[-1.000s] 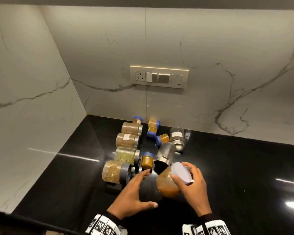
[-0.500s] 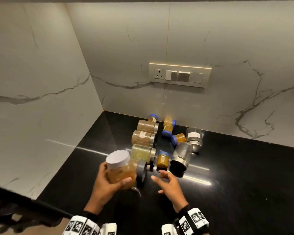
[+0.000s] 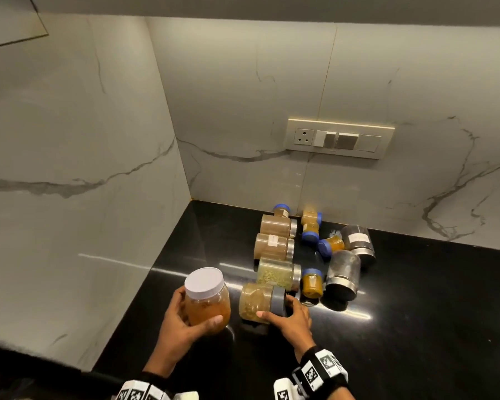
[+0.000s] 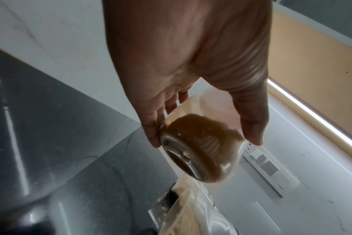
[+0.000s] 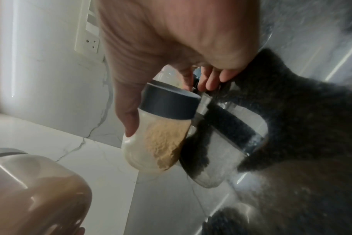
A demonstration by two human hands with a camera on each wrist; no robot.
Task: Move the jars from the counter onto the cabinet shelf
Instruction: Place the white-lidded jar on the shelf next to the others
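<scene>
While the left hand (image 3: pixel 182 316) clasps a white-lidded amber jar (image 3: pixel 207 301), the right hand (image 3: pixel 293 319) grasps a grey-lidded jar (image 3: pixel 260 303).

Jars (image 3: pixel 274 246) lie on the counter (image 3: pixel 416 313) near the back wall (image 3: pixel 243 111).

The left hand (image 3: pixel 182 316) was raised above the black counter (image 3: pixel 416 327), wrist low and fingers pointing up, thumb on one side and fingers on the other curled round a white-lidded jar (image 3: pixel 207 298) it held upright. The right hand (image 3: pixel 292 319) reached forward just beside it, low over the counter, palm down. Its thumb lay along the near side of a grey-lidded jar (image 3: pixel 257 303) lying on its side, its fingers wrapped over the lid end. Both wrists wore black-and-white patterned bands.
</scene>
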